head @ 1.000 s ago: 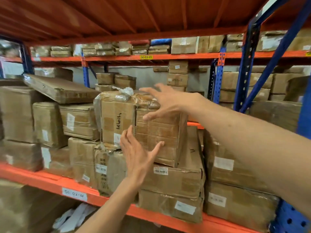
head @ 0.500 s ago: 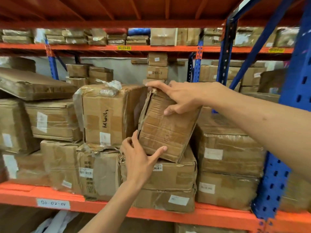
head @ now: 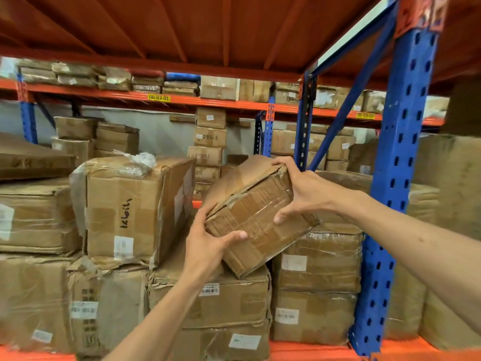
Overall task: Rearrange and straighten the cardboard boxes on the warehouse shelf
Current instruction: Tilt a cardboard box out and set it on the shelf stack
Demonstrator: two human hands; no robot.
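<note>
Both hands clamp the small box (head: 256, 214) — tilted, long axis dropping left to right; our left hand (head: 208, 246) at its near-left corner, right hand (head: 299, 188) on its far-right top — above the centre stack (head: 234, 303).

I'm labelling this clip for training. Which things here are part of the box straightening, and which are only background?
In the job:
tilted box
left hand
right hand
box with handwriting
stack beneath

Background:
far-aisle boxes
blue upright
yellow shelf label
</note>
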